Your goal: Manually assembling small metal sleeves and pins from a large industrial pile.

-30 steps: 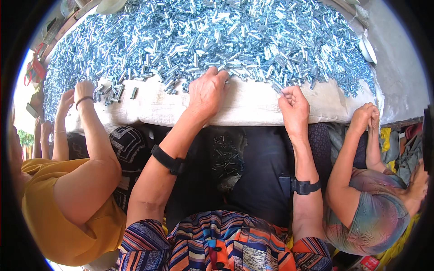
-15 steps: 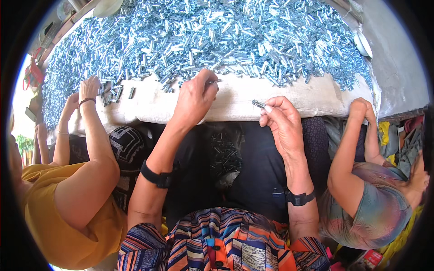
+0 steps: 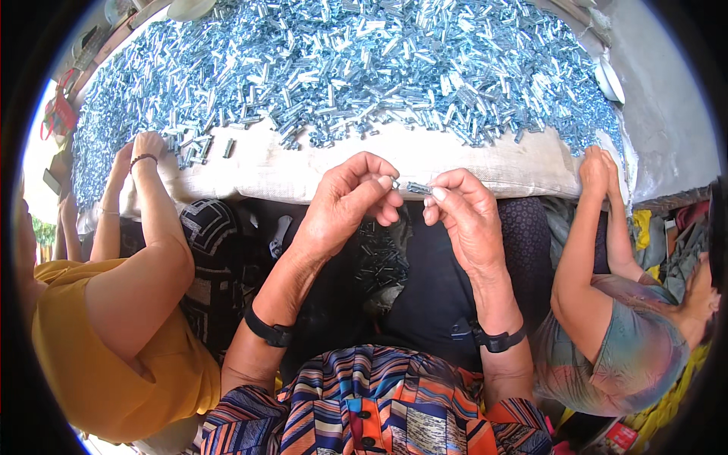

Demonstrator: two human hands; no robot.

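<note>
My right hand point(image 3: 469, 227) pinches a small, narrow, silvery metal part point(image 3: 418, 188) between thumb and fingertips, its free end pointing left. Facing it across a narrow gap, my left hand point(image 3: 350, 201) is closed at the thumb and forefinger on a tiny shiny metal piece point(image 3: 394, 183); most of that piece is hidden by the fingers. Both hands hover over the near edge of a pale cloth-covered surface point(image 3: 455, 171). A broad heap of small bluish-silver metal parts point(image 3: 341, 68) covers most of the cloth beyond them.
A co-worker in a mustard top point(image 3: 114, 341) sits at my left, hands at the heap's edge. Another in a multicoloured top point(image 3: 629, 341) sits at my right. Dark metal parts point(image 3: 379, 258) lie low between my knees. A white dish point(image 3: 608, 78) stands at the heap's right edge.
My left hand has come back from the heap's edge, toward me and to the right, with a tiny metal piece. My right hand has shifted slightly left and down, keeping its part.
</note>
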